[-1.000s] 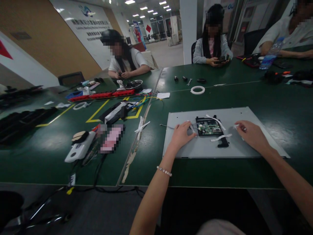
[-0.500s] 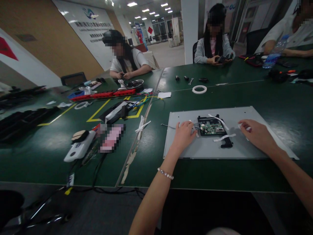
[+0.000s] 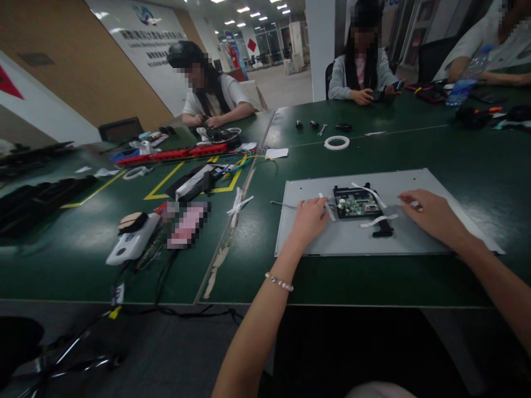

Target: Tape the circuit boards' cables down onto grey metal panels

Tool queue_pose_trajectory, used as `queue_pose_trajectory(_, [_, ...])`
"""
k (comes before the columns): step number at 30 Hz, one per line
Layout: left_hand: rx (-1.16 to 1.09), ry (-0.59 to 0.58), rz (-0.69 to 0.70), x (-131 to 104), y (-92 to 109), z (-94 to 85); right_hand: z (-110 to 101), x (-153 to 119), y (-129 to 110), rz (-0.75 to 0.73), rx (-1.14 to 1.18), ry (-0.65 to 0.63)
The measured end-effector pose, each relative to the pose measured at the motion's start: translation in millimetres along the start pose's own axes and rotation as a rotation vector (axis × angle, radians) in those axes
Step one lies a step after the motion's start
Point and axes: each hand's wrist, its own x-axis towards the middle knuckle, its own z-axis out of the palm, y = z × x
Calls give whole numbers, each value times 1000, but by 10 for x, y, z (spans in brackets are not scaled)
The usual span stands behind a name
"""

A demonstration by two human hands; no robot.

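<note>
A flat grey panel (image 3: 332,243) lies on the table in front of me. On it sits a green circuit board (image 3: 360,205) in a black frame, with white tape strips (image 3: 378,221) across its edges and a black bracket (image 3: 383,229) at its lower right. My left hand (image 3: 309,222) rests on the panel left of the board, fingers extended against another white strip (image 3: 327,208). A thin grey cable (image 3: 282,204) runs out from under that hand. My right hand (image 3: 433,215) is curled over the panel's right part, pinching what looks like a small piece of white tape, mostly hidden.
A tape roll (image 3: 337,143), a small wrench (image 3: 322,130) and black parts lie beyond the panel. To the left are a phone (image 3: 188,225), a white device (image 3: 133,243), a red power strip (image 3: 172,154) and cables. Several people sit around the table.
The whole view has shifted slightly, so the table appears higher. My right hand's fingers have curled in a little; my left fingers have drawn closer together beside the strip.
</note>
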Motion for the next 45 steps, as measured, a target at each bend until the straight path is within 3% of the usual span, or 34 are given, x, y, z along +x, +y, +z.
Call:
queue_pose_trajectory(8, [0, -3, 26, -1, -23, 30, 87, -6, -110, -203, 40, -144])
queue_pose_trajectory(19, [6, 4, 24, -2, -22, 28, 77, -36, -110, -220, 5, -226])
queue_pose_trajectory(25, [-4, -7, -16, 1, 2, 3, -14, -13, -125, -185, 76, -174])
queue_pose_trajectory(30, [-25, 53, -53, -2, -23, 2, -28, -19, -93, -128, 49, -125])
queue_pose_trajectory(37, [-38, 181, -157, 12, -73, -18, 75, -89, 133, -164, -115, -240])
queue_pose_trajectory(45, [-61, 194, -160, 6, -78, -40, 131, -163, 152, -156, -208, -276])
